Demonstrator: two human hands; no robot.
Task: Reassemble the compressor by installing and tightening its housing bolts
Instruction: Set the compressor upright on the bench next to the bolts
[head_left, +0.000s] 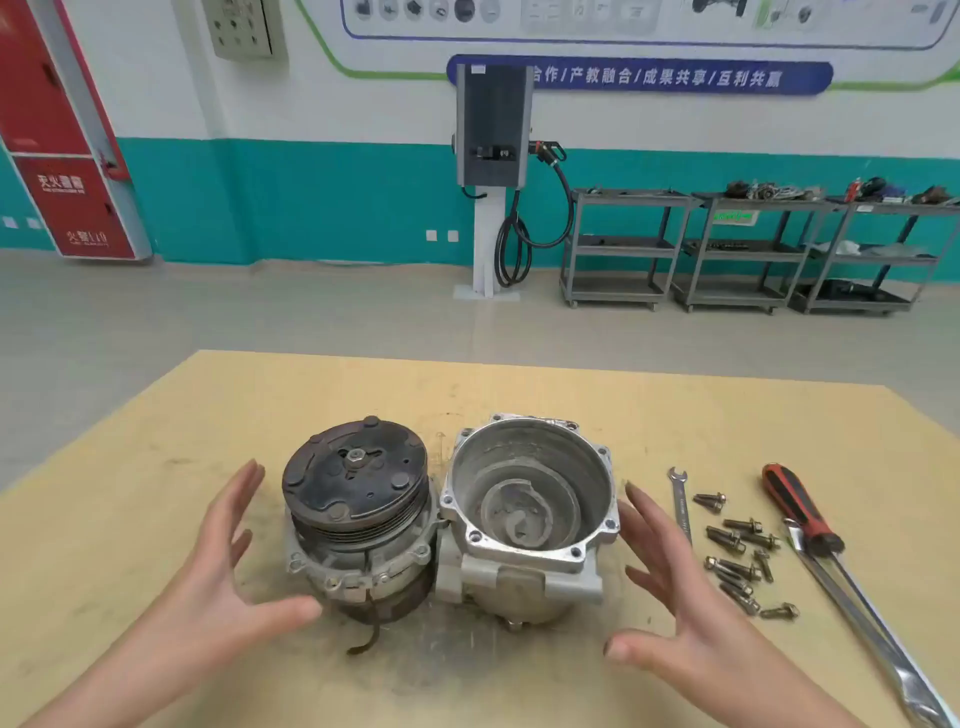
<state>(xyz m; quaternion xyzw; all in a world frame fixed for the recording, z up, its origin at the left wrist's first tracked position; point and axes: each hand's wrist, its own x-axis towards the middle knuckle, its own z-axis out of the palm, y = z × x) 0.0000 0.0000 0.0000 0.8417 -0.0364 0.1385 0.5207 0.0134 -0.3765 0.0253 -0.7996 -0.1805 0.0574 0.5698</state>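
Note:
Two compressor halves stand side by side on the wooden table (156, 447). The front half with the dark clutch pulley (358, 499) is on the left. The open aluminium housing (530, 499), its scroll spiral showing inside, is on the right and touches it. My left hand (223, 587) hovers open just left of the pulley half, fingers spread. Just right of the housing, my right hand (670, 582) is open with spread fingers. Neither hand holds anything. Several housing bolts (740, 556) lie loose to the right.
A small open-end wrench (679, 501) lies between the housing and the bolts. A red-and-black screwdriver (802, 512) and a long flat metal bar (872, 639) lie at the table's right edge. Beyond the table are grey shelf carts (727, 249) and a charging post (493, 182).

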